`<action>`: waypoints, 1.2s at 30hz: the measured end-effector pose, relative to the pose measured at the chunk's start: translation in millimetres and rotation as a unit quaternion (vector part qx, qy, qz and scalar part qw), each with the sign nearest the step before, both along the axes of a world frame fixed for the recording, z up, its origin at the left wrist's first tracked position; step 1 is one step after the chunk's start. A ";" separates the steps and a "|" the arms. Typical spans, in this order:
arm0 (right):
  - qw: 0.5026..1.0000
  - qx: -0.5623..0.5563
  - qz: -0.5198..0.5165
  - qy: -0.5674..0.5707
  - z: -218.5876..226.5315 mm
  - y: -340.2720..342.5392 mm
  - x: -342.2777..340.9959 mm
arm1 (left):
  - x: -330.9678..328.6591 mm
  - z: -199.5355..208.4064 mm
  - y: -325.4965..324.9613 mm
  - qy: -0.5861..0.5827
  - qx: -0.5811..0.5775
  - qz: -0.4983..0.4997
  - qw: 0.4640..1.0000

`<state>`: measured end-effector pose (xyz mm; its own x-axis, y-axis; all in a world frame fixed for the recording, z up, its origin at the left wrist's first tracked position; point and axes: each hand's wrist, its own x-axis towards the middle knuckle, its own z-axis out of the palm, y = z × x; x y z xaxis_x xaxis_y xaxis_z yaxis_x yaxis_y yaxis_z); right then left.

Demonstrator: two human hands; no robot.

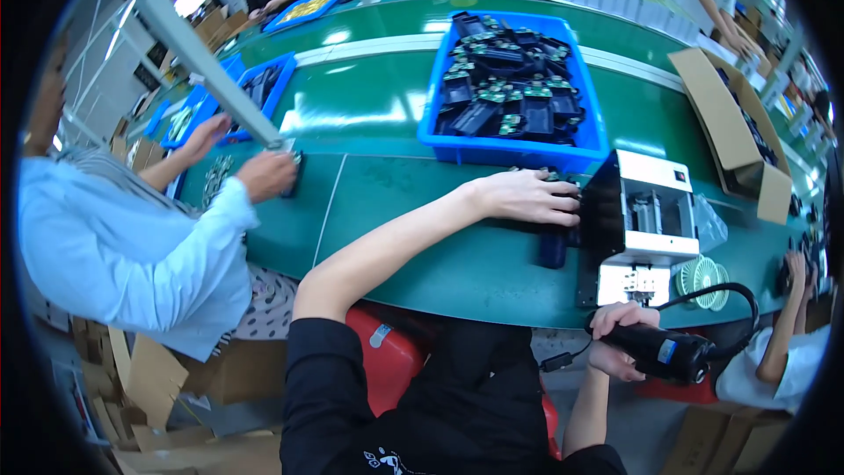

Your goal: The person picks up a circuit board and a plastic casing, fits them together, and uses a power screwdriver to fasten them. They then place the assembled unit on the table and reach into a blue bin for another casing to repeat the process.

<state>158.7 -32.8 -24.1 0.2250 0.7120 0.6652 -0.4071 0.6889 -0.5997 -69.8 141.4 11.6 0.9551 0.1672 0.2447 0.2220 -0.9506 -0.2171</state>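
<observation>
Head view: a green workbench (475,284) spans the frame from left to right. At the left side, a co-worker in a light blue top (132,255) has 2 hands over the bench. At the upper centre stands a blue bin (510,155), heaped with black parts (470,116) that carry small green circuit boards. An open cardboard box (723,119) leans at the upper right, dark items inside. Right of centre sits a black-and-white machine (664,244) with an open front.

At the lower right, the right hand (621,317) is closed around a thick black handheld tool (661,350), just below the machine; a black cable curves up from its far end. Near the centre, the left hand (529,197) lies palm down, its fingers loosely extended over dark pieces between the bin and the machine; I cannot tell whether it grips any. A pale green fan (703,280) is beside the machine. Just below the left fingers is 1 dark block (552,248), blurred.
</observation>
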 end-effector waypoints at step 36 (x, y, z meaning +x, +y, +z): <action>1.000 -0.007 -0.026 0.008 1.8 -1.3 -3.8 | -19.0 60.4 16.0 -0.393 0.002 0.041 0.919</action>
<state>154.9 -34.1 -22.3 0.2728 0.7080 0.6514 -0.3806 0.7012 -0.6028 -88.8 157.4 72.1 0.4679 0.2289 0.8536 0.3827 -0.9231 0.0378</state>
